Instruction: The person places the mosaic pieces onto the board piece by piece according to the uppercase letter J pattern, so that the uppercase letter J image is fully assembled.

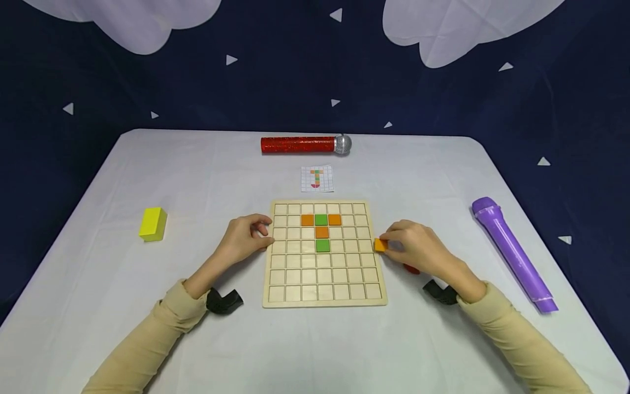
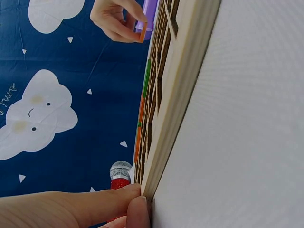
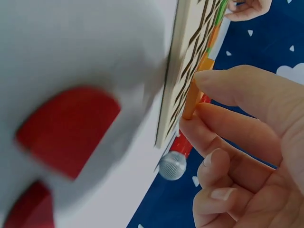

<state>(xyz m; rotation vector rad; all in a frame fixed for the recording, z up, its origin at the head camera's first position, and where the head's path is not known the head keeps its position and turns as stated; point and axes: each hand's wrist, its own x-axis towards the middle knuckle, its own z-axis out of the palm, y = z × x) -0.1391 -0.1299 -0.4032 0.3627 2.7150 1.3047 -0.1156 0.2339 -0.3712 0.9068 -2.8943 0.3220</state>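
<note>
A wooden grid board [image 1: 325,303] lies mid-table with orange and green square tiles [image 1: 322,232] in a T-like pattern. At its left edge, my left hand [image 1: 242,236] holds the rim with thumb and fingertips; the left wrist view shows the thumb [image 2: 114,197] against that edge. My right hand [image 1: 418,246] pinches an orange square tile [image 1: 380,245] between thumb and finger, just over the board's right edge. Under this hand lie red curved pieces [image 3: 71,128], partly hidden in the head view. A small pattern card [image 1: 317,179] lies beyond the board.
A red toy microphone [image 1: 297,145] lies across the far side. On the right is a purple tube-shaped object [image 1: 514,254]. A yellow block [image 1: 153,224] stands at the left. Black wrist-camera mounts [image 1: 223,301] sit at both wrists.
</note>
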